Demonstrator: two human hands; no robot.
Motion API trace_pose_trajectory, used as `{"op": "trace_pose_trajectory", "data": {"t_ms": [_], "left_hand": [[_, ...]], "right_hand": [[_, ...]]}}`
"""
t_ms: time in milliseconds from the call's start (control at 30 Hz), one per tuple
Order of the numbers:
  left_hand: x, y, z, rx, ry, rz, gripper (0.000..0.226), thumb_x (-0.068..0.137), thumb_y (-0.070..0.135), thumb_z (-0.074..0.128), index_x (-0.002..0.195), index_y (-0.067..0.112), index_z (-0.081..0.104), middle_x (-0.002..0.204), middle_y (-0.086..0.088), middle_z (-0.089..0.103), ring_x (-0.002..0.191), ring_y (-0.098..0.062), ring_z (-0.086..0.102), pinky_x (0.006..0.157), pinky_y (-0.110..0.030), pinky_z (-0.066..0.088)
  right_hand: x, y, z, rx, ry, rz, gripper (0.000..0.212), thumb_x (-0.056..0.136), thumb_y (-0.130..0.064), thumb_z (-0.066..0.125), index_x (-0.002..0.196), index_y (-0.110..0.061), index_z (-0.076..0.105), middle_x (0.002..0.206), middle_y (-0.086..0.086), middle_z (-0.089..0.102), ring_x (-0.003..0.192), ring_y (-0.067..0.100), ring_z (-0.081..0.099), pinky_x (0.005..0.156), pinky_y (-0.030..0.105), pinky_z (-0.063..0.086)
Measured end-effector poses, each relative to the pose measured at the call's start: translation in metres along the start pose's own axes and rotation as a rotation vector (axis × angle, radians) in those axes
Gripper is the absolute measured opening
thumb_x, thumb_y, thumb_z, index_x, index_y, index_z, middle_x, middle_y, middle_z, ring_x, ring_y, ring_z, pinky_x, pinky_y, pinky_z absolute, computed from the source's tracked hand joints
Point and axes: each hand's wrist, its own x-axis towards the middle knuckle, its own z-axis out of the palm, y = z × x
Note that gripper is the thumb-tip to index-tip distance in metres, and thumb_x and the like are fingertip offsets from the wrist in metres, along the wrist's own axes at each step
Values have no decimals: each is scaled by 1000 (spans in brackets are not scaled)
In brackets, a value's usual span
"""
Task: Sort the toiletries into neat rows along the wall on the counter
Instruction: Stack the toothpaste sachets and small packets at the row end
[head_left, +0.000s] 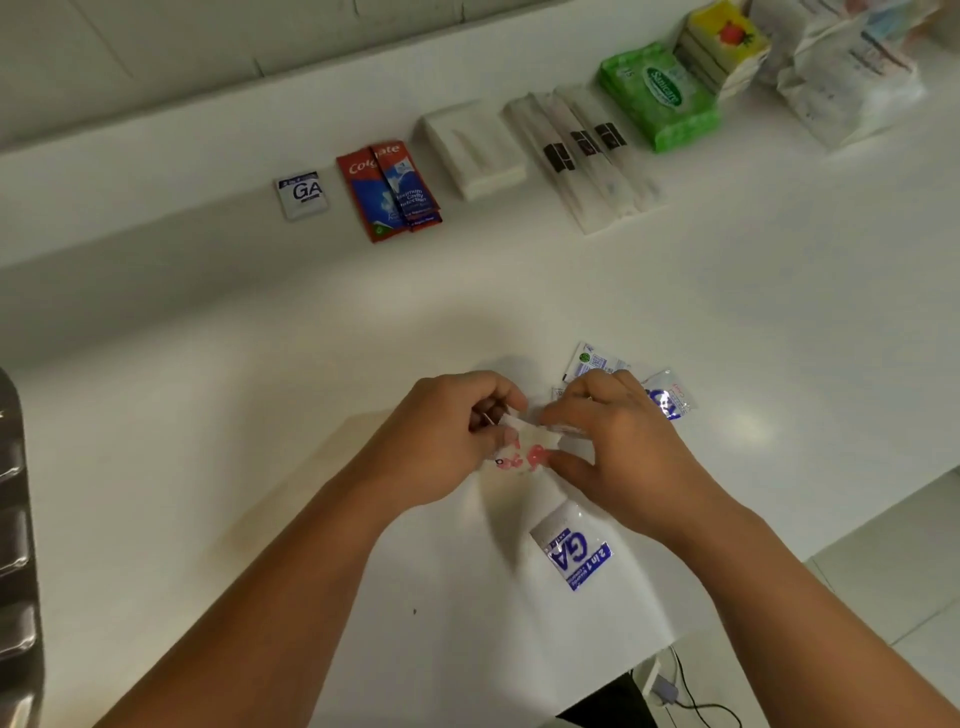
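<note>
- Blue GA sachet (571, 556) lies flat on the worktop (208, 415), between your forearms.
- Your left hand (441, 441) and right hand (618, 441) both pinch a small pink-print packet (524, 449), held just above the worktop.
- Two loose sachets (595, 361) sit just behind your right hand, partly hidden by it.
- Row along the wall, left to right: black GA sachet (303, 195), Colgate sachets (389, 189) overlapping, white pack (475, 148), three wrapped sticks (582, 156), green wipes (660, 96), tissue packs (724, 47), white bag (841, 78).

left hand (444, 441), right hand (618, 441) pinch sachet (525, 446), fingers curled
</note>
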Motion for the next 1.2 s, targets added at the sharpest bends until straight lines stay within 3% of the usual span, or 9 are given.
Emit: {"op": "trace_pose_trajectory", "data": {"t_ms": [133,300,467,667,800,900,1000,1133,1200], "left_hand": [[4,-1,-21,-125,62,38,33,86,6,74,98,37,71,84,11,68,72,-4,63,75,-17,51],[8,-4,-49,-341,301,17,27,84,7,77,104,24,72,84,8,71,78,-10,68,79,-23,55],[13,-28,-76,-421,513,-87,24,80,22,81,103,24,74,89,4,76,84,-17,73,84,-35,59],[17,-58,-111,-460,619,-113,10,87,16,75,87,26,75,85,3,78,81,-15,74,80,-35,57],[35,-79,-147,-451,731,-176,5,86,22,77,89,26,76,83,-1,78,85,-26,75,79,-42,60],[54,-90,-176,-451,827,-174,14,87,18,76,99,11,75,86,-4,77,79,-18,75,70,-33,60],[77,-97,-198,-400,871,-165,7,89,13,73,94,10,76,80,3,77,68,-6,71,63,-23,56],[104,-115,-216,-232,889,-200,20,73,43,76,83,26,81,74,3,77,70,-21,74,71,-42,62],[113,-125,-219,-149,891,-215,29,69,51,73,84,26,80,73,3,76,73,-23,74,72,-43,61]], "right_hand": [[20,-14,2,152,2,-9,22,84,-19,74,106,-23,72,97,-7,59,88,13,54,80,22,42],[58,-43,5,443,-10,157,7,91,-16,67,92,-17,74,71,-14,62,58,7,50,59,11,37],[102,-72,21,744,2,303,10,93,-11,63,93,-8,72,70,19,65,51,6,53,58,20,47],[160,-106,46,833,-18,324,13,93,-9,61,89,-8,73,63,12,63,55,18,54,63,37,51],[202,-125,54,700,20,217,18,94,-9,56,101,-9,73,77,1,68,68,17,63,72,35,56],[236,-136,56,477,121,95,27,95,-12,52,118,-13,68,112,2,70,98,17,67,90,29,53],[263,-143,60,192,141,-46,34,95,-4,51,126,-11,63,131,5,60,116,18,59,93,14,38],[284,-143,77,-52,65,-183,37,87,9,51,117,-5,66,131,7,57,115,25,58,94,31,51],[288,-143,82,-123,26,-208,37,87,6,49,120,-4,64,137,9,53,123,28,53,96,37,51]]}}
